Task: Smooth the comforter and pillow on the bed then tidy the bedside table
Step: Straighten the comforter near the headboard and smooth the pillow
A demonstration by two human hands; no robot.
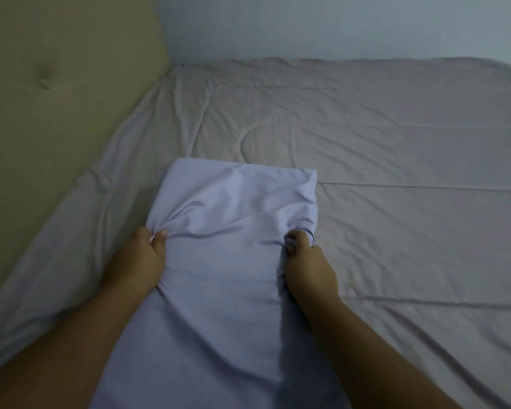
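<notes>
Head camera — faces forward and down; close above the pillow; wide-angle.

- Your lavender fabric pillow runs off the bottom edge, so its near end is unseen.
- Your left hand hides its fingers behind the pillow's side.
- The wrinkled grey comforter is cut off at right.

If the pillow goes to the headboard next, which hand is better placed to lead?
Left, likely. The left hand pinches the pillow on its headboard side, so it can steer. The right hand holds the far edge, over the comforter, and would follow.
</notes>
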